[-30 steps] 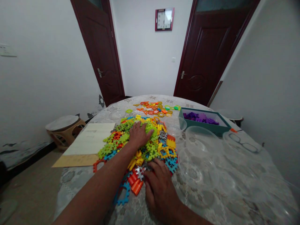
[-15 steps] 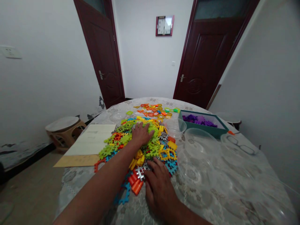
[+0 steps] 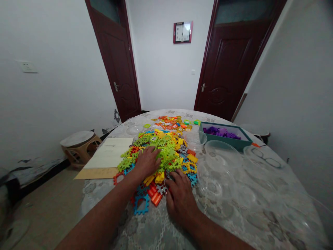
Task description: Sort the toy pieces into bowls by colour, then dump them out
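Note:
My left hand [image 3: 148, 161] rests palm down on the heap, its fingers stretched over lime-green toothed plastic building pieces [image 3: 168, 154]. At the heap's near right edge lies my right hand [image 3: 180, 194], fingers apart and slightly bent, the tips beside a grey piece [image 3: 161, 189]. Neither hand shows anything gripped. Between the two hands sit yellow tube-like pieces [image 3: 159, 177]. Red-orange tube-like pieces [image 3: 155, 198] and a blue toothed frame piece [image 3: 142, 205] lie at the near side. My hands cover part of the heap.
Clear plastic bowls [image 3: 221, 154] stand right of the heap. Behind them is a dark green box [image 3: 238, 143] with purple pieces. Glasses [image 3: 270, 161] lie at the right. Orange pieces [image 3: 169, 121] are scattered at the back. A paper sheet [image 3: 106, 152] lies left; a stool [image 3: 80, 146] stands beyond.
My left hand has drawn back toward me and a little left across the green pieces. My right hand stays at the near edge of the heap. The camera view has shifted slightly.

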Tool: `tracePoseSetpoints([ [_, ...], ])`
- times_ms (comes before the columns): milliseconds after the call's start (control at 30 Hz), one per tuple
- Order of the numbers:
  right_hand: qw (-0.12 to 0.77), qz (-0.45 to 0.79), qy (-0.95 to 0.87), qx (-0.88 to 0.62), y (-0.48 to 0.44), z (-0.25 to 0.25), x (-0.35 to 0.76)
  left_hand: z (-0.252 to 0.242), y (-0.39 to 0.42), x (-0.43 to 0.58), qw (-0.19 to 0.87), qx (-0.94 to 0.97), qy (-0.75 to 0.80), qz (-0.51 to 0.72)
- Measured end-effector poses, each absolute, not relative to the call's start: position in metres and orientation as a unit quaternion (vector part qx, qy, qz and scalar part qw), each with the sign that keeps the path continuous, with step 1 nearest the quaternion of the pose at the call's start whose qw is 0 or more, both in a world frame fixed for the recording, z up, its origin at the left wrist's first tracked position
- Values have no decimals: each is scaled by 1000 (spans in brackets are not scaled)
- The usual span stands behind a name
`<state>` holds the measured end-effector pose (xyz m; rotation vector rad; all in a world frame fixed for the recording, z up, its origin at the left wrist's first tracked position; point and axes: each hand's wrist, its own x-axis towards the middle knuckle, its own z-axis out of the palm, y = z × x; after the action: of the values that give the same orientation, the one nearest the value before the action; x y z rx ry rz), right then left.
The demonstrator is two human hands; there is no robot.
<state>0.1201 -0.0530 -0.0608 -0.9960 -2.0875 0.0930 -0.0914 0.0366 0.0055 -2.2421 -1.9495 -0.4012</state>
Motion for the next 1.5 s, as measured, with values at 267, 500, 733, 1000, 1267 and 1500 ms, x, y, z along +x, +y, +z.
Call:
tracePoseSetpoints([
  [267, 414, 28, -803, -428, -55, -45, 124, -3, 15, -60, 79, -749, -645, -131],
  [500, 421, 39, -797, -432, -55, -40, 126, 7, 11, -43, 70, -768, -626, -113],
  [733, 386, 27, -806, -448, -51, -39, 129, 13, -1, -49, 80, -790, -593, -134],
  [1000, 361, 11, -820, -444, -47, -40, 130, -4, -9, -64, 107, -784, -605, -89],
  [1267, 431, 19, -823, -370, -48, -25, 137, 7, -13, -42, 90, -787, -560, -243],
  [1500, 523, -25, -780, -343, -69, 57, 173, 3, -31, -22, 72, -762, -505, -399],
])
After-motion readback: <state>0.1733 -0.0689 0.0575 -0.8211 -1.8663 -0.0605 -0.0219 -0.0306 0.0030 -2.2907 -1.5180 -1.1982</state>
